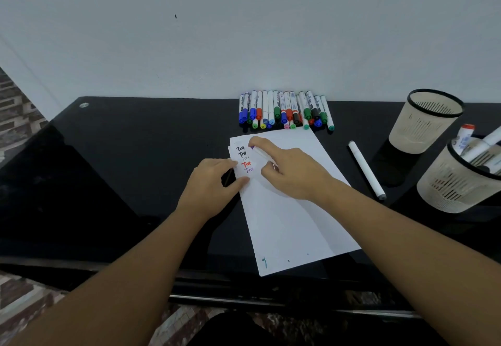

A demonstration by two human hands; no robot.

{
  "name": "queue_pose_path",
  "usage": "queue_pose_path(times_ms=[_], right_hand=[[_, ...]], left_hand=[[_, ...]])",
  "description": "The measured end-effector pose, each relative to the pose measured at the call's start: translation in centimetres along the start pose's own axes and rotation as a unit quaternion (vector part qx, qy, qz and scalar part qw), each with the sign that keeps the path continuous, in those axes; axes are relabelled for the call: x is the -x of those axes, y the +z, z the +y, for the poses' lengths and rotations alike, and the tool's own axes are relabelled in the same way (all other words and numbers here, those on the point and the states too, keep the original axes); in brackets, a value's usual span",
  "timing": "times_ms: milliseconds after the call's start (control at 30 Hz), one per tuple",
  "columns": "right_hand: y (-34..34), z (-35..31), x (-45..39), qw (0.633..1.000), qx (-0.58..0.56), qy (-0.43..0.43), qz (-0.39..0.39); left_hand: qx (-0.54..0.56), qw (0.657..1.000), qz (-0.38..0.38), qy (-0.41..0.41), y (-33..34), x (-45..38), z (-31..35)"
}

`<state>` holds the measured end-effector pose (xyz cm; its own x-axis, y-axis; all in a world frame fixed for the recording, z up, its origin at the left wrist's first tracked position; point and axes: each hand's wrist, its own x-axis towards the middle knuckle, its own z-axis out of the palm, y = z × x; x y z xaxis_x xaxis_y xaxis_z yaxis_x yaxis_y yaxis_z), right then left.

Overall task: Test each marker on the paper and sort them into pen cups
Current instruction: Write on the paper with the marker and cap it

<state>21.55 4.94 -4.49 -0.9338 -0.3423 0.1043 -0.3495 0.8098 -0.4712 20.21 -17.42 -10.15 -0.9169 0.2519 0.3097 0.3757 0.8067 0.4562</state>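
**Markers at the paper, one in my right hand**

Markers are split between several spots, and I place them all against the paper (pixel 292 210), which lies on the black table (pixel 108 183). Well to the right of the paper stand two pale slotted pen cups with dark rims. The farther cup (pixel 425 122) shows no contents that I can make out from here. The nearer cup (pixel 461 180) holds several markers, one with an orange-red cap, their white barrels sticking out past the rim.

Beyond the far edge of the paper a row of capped markers (pixel 286 109) lies side by side against the wall. Just right of the paper a single white marker (pixel 366 169) lies alone on the table.

My right hand (pixel 292 172) is over the upper left part of the paper, fingers curled round a purple-tipped marker (pixel 259 151) whose tip points at a column of "Test" scribbles (pixel 245 159). My left hand (pixel 214 183) rests at the paper's left edge, thumb pressing the sheet, fingers curled round something dark I can't identify.
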Motion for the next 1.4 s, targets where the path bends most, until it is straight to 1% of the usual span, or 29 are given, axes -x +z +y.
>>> queue_pose_path(times_ms=[100,167,267,367,467,500,567,667,767,800,867,933,1033,1133,1267,1400], right_hand=[[0.2,-0.1,0.3,0.999,-0.028,0.006,0.014],[0.2,-0.2,0.4,0.996,-0.077,0.02,0.028],[-0.2,-0.1,0.8,0.99,-0.126,0.055,0.014],[-0.7,0.3,1.7,0.973,-0.203,0.111,0.016],[-1.8,1.2,2.8,0.954,-0.267,0.14,0.008],[-2.2,1.5,3.1,0.951,-0.271,0.147,0.004],[-2.5,2.2,3.8,0.961,-0.236,0.146,0.008],[-2.7,3.1,4.7,0.967,-0.205,0.136,0.058],[-3.5,3.2,5.5,0.962,-0.206,0.153,0.095],[-3.8,3.3,5.7,0.962,-0.192,0.159,0.111],[-4.8,3.6,6.4,0.967,-0.119,0.158,0.163],[-5.9,3.9,7.3,0.966,-0.061,0.136,0.21],[-8.2,4.2,9.1,0.956,-0.054,0.12,0.262],[-10.9,4.2,11.2,0.94,-0.033,0.132,0.313],[-14.3,4.9,13.8,0.91,-0.017,0.169,0.378],[-16.4,6.7,15.8,0.888,0.008,0.224,0.4]], left_hand=[[-0.002,1.0,0.005,0.004,0.0,0.0,-0.2],[-0.004,1.0,0.009,0.015,-0.1,0.1,-0.3],[-0.007,1.0,-0.004,0.025,-0.2,0.2,-0.1],[-0.052,0.996,-0.052,0.042,-0.5,0.2,0.6],[-0.099,0.984,-0.133,0.065,-0.9,0.4,1.4],[-0.107,0.978,-0.165,0.067,-1.0,0.5,1.8],[-0.117,0.967,-0.217,0.068,-1.0,0.6,2.5],[-0.123,0.958,-0.248,0.073,-0.6,1.3,3.2],[-0.116,0.962,-0.24,0.068,-0.4,2.2,3.1],[-0.112,0.964,-0.233,0.066,-0.4,2.3,3.0],[-0.107,0.966,-0.226,0.065,-0.4,2.2,3.0],[-0.104,0.966,-0.227,0.064,-0.3,2.2,3.2],[-0.106,0.967,-0.223,0.063,-0.2,2.2,3.0],[-0.106,0.968,-0.22,0.061,-0.1,2.3,2.9],[-0.108,0.968,-0.218,0.063,-0.1,2.3,3.0],[-0.108,0.969,-0.213,0.067,0.0,2.2,3.0]])
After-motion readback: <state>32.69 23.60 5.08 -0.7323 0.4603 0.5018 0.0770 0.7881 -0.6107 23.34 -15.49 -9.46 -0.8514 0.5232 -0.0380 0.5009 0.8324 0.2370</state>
